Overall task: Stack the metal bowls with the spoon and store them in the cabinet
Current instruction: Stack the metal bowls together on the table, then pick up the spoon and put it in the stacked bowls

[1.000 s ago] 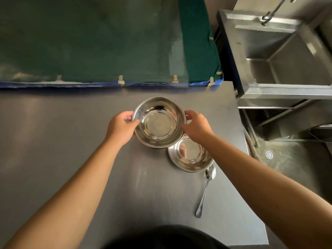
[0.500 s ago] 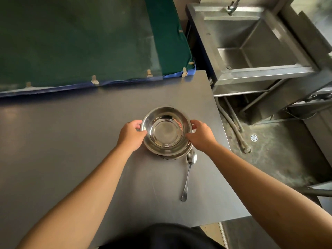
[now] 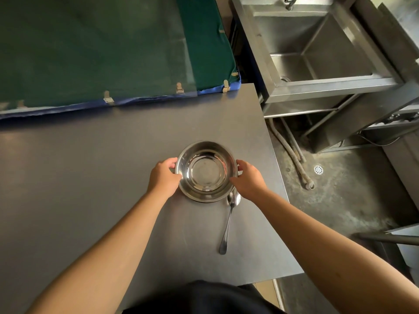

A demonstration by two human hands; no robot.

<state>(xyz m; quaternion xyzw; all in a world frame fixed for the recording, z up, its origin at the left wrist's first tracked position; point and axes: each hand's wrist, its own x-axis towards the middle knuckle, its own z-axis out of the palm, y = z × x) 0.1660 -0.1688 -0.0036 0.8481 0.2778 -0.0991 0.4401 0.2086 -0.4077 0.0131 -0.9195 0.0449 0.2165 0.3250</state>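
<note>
A shiny metal bowl [image 3: 206,170] sits nested in a second metal bowl, of which only a thin rim [image 3: 205,200] shows beneath it, on the dark grey table [image 3: 90,177]. My left hand [image 3: 164,175] grips the top bowl's left rim and my right hand [image 3: 248,180] grips its right rim. A metal spoon [image 3: 229,225] lies on the table just right of the stack, its head touching the lower bowl's edge under my right hand and its handle pointing toward me.
A green cloth-covered surface [image 3: 102,46] with a blue edge borders the table's far side. A steel sink [image 3: 317,48] stands to the right, with hoses [image 3: 292,155] and a floor drain [image 3: 318,169] below. The table's right edge runs close beside the spoon.
The upper bowl was carried right and toward me, then lowered into the second bowl, which is now almost hidden. Both hands still hold its rim. The spoon has not moved.
</note>
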